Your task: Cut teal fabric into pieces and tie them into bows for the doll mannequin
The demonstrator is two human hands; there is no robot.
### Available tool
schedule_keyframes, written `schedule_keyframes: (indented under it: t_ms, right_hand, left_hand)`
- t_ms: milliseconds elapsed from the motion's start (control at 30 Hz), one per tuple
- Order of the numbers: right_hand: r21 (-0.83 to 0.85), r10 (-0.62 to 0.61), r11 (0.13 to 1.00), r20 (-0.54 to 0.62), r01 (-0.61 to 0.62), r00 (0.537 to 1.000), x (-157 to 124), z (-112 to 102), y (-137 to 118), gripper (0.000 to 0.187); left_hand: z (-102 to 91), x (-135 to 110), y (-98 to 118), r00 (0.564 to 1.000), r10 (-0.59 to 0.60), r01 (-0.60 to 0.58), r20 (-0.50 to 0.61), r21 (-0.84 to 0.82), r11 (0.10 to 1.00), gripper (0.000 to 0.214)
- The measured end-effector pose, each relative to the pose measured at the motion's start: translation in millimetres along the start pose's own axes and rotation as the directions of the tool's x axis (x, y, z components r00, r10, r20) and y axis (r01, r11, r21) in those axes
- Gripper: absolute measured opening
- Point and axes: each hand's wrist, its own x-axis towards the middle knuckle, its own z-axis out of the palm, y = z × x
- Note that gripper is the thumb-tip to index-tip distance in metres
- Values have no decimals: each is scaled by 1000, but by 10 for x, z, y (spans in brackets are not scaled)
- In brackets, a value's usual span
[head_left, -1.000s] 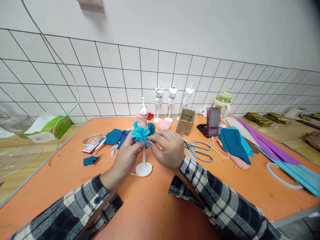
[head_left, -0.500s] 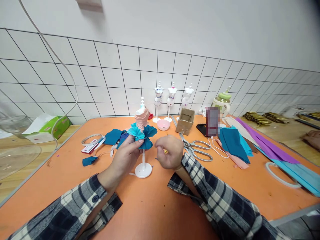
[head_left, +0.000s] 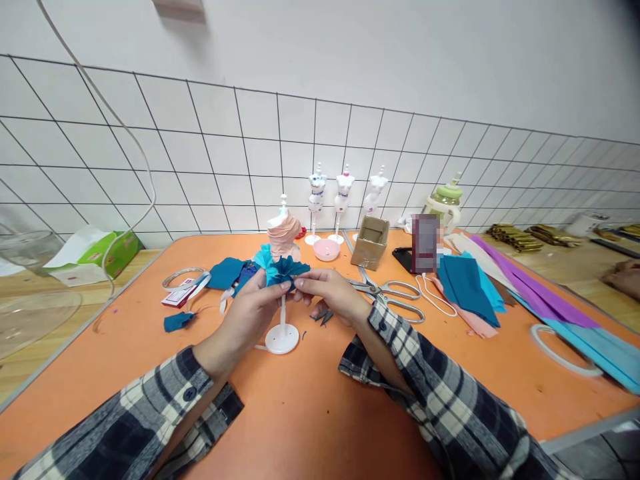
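Directly ahead stands a small white dress form (head_left: pixel 283 339) on a round base, its torso wrapped in crinkled peach material (head_left: pixel 284 235). Around its lower part are gathered ruffles, a light turquoise ruffle (head_left: pixel 267 259) and a darker teal ruffle (head_left: pixel 286 268). My left hand (head_left: pixel 257 300) pinches the teal ruffle from the left, thumb in front. From the right, my right hand (head_left: pixel 334 293) pinches the same ruffle's edge between thumb and fingers. Below the right palm shows a small dark pointed tool (head_left: pixel 324 317), perhaps snips; whether that hand holds it is unclear.
Large scissors (head_left: pixel 395 297) lie right of my right hand. Behind are a cardboard box (head_left: pixel 370 243), a pink bowl (head_left: pixel 327 250) and three more dress forms (head_left: pixel 344 190). Teal pieces (head_left: pixel 465 287) and long strips (head_left: pixel 540 287) lie right; more teal material (head_left: pixel 226 273) and tape roll (head_left: pixel 184 279) left.
My right hand has come left from beside the dress form and taken hold of the teal ruffle, which is now bunched together. The form has shifted slightly left.
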Motion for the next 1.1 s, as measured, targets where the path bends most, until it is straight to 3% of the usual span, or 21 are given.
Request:
schedule_keyframes:
  t_ms: [100,200,367,433,533,600,667,767,900,1033,1100]
  right_hand:
    - [70,33,997,-2,-33,999,3,-7,2,27]
    - [76,-18,997,-69,23,997,19,-3,3,26]
    - [-145,-188,976,-183,163,965,36,4,6,19]
    - [-296,-349,913,-216,280,912,31,5,15,23]
    - [-515,-614,740,-256,432,747,8,5,16,42]
    - [-619,-724,622,-222,479,653,-17,9,-4,44]
    - [-671,-772,546,-171,502,612,-46,19,-38,36]
    - [-696,-784,521,-161,495,599,-86,43,-89,34]
    - [-667,-763,569,-207,482,613,-110,64,-129,39]
    - [-583,-722,616,-149,529,676,-125,36,-177,24]
    - [-585,-735,609,-162,535,658,-149,12,-189,16]
  left_hand:
    - [-46,11,0,1000,-28,27,-8,-43,999,15]
    - [-62,14,3,999,-24,22,-48,-58,998,16]
    - [-37,11,9,996,-33,27,-81,-83,996,22]
    - [-35,13,11,996,-44,37,-81,-85,996,19]
    - [-29,10,8,996,-49,43,-80,-72,996,17]
    - [-14,-1,0,996,-45,41,-71,-52,998,20]
    - [7,-19,-13,998,-32,31,-47,-23,999,19]
    - [31,-44,-40,1000,-11,11,-6,21,1000,12]
    - [25,-55,-65,1000,5,-6,11,66,998,12]
    - [19,-50,-66,1000,16,-17,6,109,994,17]
    - [29,-48,-61,1000,26,-24,-16,133,991,16]
